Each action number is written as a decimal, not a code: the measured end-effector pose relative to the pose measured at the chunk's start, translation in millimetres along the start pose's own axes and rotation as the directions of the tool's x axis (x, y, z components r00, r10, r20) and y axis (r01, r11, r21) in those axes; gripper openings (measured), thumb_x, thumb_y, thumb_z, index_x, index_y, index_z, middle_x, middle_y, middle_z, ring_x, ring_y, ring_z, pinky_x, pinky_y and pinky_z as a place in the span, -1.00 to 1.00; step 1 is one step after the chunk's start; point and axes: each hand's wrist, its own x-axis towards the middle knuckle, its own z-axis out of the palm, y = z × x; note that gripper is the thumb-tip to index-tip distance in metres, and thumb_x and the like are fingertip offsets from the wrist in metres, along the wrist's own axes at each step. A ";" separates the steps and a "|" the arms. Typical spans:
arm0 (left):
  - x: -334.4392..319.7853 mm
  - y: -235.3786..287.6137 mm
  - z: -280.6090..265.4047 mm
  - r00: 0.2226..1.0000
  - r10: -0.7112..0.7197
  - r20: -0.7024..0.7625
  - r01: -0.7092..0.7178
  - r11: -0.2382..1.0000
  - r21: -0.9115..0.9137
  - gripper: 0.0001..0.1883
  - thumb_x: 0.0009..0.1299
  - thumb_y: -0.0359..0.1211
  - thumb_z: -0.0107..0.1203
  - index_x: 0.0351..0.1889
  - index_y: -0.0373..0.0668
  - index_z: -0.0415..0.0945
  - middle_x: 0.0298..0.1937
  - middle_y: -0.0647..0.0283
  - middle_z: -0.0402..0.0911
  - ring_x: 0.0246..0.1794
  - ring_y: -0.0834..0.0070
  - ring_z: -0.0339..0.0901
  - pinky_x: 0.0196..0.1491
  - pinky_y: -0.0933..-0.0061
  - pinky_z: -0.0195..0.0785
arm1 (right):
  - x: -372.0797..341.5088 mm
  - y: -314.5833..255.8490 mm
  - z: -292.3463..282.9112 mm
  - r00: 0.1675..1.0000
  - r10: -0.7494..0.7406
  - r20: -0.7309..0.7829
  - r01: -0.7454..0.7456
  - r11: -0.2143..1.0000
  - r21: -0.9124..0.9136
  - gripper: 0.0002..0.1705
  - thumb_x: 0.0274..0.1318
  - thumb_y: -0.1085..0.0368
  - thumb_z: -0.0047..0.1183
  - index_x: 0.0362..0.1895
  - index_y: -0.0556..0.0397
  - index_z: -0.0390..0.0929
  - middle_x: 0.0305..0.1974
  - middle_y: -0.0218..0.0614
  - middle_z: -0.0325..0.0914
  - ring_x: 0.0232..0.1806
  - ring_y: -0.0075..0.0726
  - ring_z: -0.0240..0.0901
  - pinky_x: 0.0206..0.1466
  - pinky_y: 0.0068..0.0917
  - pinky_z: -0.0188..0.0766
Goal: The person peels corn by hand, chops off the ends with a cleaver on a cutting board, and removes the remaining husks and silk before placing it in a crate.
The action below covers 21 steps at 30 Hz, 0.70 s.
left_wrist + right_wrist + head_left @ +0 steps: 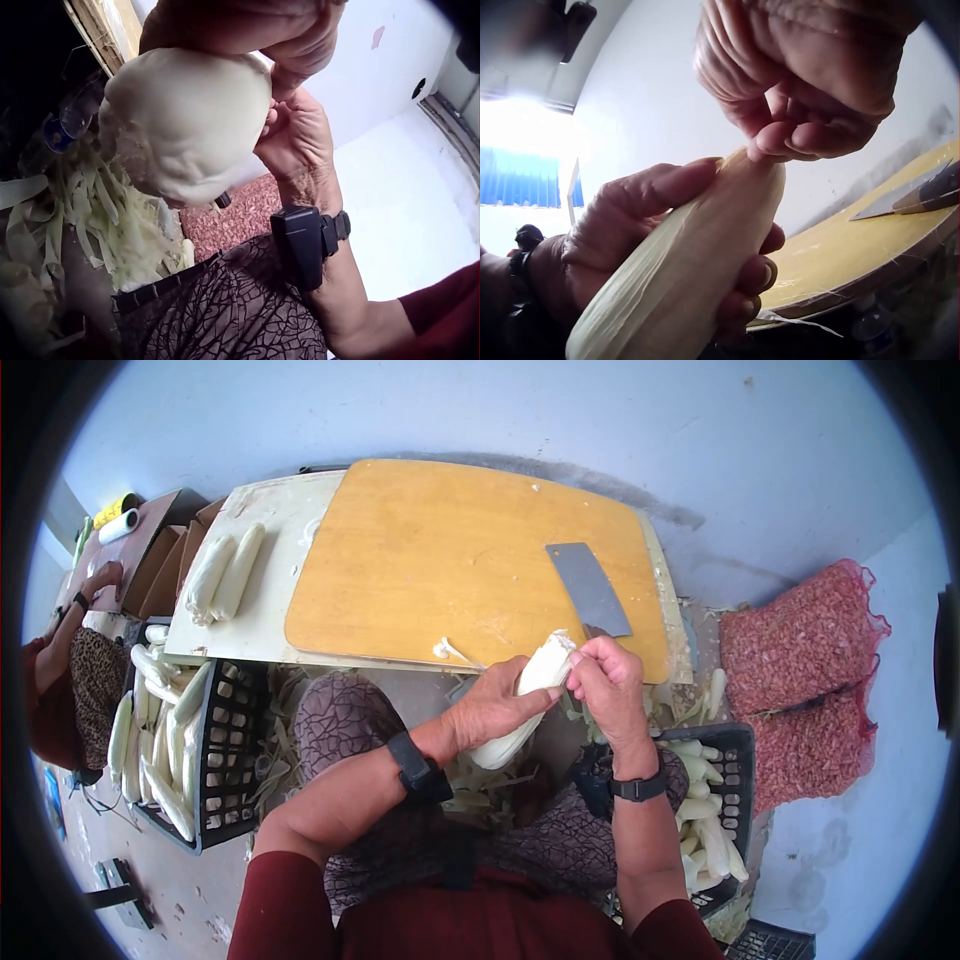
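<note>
An ear of corn [548,663] in its pale husk is held at a tilt above the person's lap. The left hand [490,705] grips it around the middle, with the thumb on one side and the fingers curled round the other in the right wrist view. At the ear's upper end, the right hand [608,680] pinches the husk between thumb and fingertips. Seen from the left wrist, the ear's rounded, pale end [187,120] faces the camera. Beyond the hands, a cleaver [590,590] lies on the yellow board [430,560], its dark handle toward the right hand.
Two pale ears [238,572] lie at the table's left end. Black crates [228,760] of ears stand on both sides. Stripped husks [112,217] cover the floor below. Red mesh sacks [800,640] lean by the right wall. Another person's arm [75,610] shows at far left.
</note>
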 end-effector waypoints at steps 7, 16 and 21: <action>-2.4 7.2 -3.2 0.999 0.041 0.009 -0.041 0.998 -0.041 -0.61 0.30 -0.21 0.03 -0.05 -0.31 0.35 -0.27 0.29 0.48 -0.24 0.63 0.38 -0.14 0.55 0.29 | 7.8 -0.8 -17.8 1.000 0.007 -0.004 -0.006 0.977 0.213 -0.63 0.09 0.19 0.07 -0.14 0.21 0.36 -0.27 -0.26 0.49 -0.25 -0.51 0.42 -0.16 -0.58 0.36; -7.7 19.0 -7.5 0.983 -0.013 0.182 0.094 0.891 -0.443 -0.64 0.34 -0.21 -0.04 -0.02 -0.25 0.31 -0.29 0.22 0.49 -0.31 0.50 0.46 -0.21 0.46 0.37 | 4.1 -4.9 -7.1 0.915 -0.078 0.395 -0.142 0.855 0.499 -0.22 0.00 0.02 0.15 0.15 0.31 0.17 0.06 -0.13 0.34 0.04 -0.37 0.31 0.01 -0.47 0.31; -7.8 15.8 -4.9 0.972 -0.027 0.233 0.145 0.848 -0.509 -0.62 0.33 -0.21 -0.04 -0.01 -0.27 0.31 -0.29 0.18 0.49 -0.31 0.43 0.49 -0.21 0.41 0.40 | 0.8 -4.9 0.5 0.890 -0.038 0.454 -0.194 0.870 0.453 -0.32 0.03 0.06 0.12 0.10 0.28 0.24 0.03 -0.13 0.38 -0.11 -0.41 0.41 -0.18 -0.55 0.41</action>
